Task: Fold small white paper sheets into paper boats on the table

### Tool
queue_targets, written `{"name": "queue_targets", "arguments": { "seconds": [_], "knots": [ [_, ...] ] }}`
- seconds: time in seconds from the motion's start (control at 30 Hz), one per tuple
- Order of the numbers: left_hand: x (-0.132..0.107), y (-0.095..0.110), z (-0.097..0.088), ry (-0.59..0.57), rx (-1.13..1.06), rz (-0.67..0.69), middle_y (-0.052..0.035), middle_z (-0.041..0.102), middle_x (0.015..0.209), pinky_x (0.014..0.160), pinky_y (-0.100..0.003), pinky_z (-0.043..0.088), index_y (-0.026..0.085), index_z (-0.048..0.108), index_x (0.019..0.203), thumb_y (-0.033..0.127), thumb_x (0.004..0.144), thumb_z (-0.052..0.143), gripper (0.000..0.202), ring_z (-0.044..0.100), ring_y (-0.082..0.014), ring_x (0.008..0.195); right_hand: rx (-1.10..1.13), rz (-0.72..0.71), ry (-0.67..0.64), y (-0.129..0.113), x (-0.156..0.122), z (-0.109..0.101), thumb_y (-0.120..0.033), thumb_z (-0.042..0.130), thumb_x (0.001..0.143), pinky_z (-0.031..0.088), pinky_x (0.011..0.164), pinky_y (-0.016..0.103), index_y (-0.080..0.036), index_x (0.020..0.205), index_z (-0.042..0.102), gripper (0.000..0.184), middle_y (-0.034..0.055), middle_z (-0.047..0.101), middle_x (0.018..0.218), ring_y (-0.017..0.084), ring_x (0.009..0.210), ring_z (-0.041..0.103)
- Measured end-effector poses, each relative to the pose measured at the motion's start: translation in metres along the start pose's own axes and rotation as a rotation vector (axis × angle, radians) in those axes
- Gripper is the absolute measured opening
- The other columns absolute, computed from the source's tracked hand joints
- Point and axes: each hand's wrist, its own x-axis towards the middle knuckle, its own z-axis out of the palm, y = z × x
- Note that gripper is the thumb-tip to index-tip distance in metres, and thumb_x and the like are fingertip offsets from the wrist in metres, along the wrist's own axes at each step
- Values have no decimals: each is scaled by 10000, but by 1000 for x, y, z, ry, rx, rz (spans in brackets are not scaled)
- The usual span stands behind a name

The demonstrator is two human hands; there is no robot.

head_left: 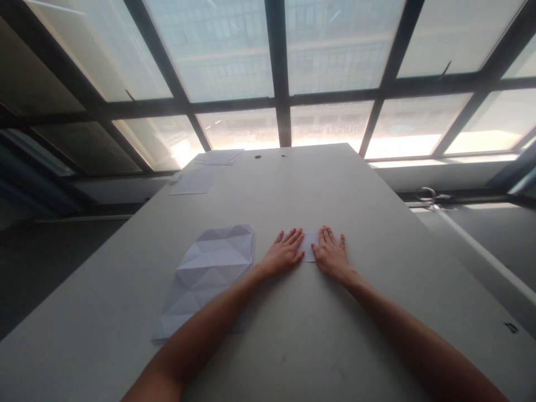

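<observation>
A small white piece of paper lies flat on the white table, with the left hand at its nine o'clock side and the right hand at its three o'clock side. Both hands are palm down and flattened, fingers straight and slightly spread, neither one pinching anything. The left fingers aim toward one o'clock, its thumb toward three; the right fingers aim toward eleven to twelve, with the little finger set apart from the others and the thumb angled in toward the paper. Only the middle of the paper shows in the gap between them, its two sides covered by the hands. The left forearm runs back toward seven o'clock, the right forearm toward five, both bare. At eight to nine o'clock from the paper, a creased white sheet rests on the table, partly hidden by the left forearm. Farther off, at ten to eleven o'clock, flat white sheets lie near the table's edge. At eleven o'clock sits a small round brown thing, and beyond the table, at twelve, stand dark-framed windows
</observation>
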Motion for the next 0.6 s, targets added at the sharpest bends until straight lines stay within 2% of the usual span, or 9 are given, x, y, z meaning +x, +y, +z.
{"name": "queue_targets", "arguments": {
  "seconds": [0.2,0.33,0.47,0.6],
  "knots": [
    [0,1,0,14,1,-59,-105,216,1616,1205,-493,81,182,262,1546,478,993,349,633,166,-245,1501,1,56,18,12,1,-6,-253,292,966,88,1151,645,-75,1501,336,566,217,323,1553,327,1468,232],
    [0,1,0,21,-4,-57,-90,226,1616,1204,-491,90,212,262,1547,488,988,357,631,169,-248,1500,-12,81,85,9,2,-15,-192,277,947,99,1159,626,-36,1507,310,582,237,317,1551,324,1479,198],
    [-1,0,-1,32,-10,-34,-69,238,1614,1203,-496,91,241,252,1552,514,993,340,629,165,-255,1500,-19,-76,102,-6,3,-21,-125,303,905,80,1200,533,-48,1506,327,606,180,273,1585,256,1499,139],
    [-1,1,-2,34,-4,-19,-52,235,1615,1200,-518,78,243,185,1570,538,1002,283,647,126,-256,1508,-14,-273,-3,-20,2,-19,-159,336,911,61,1216,479,-69,1515,328,610,129,287,1587,218,1499,144]
  ]
}}
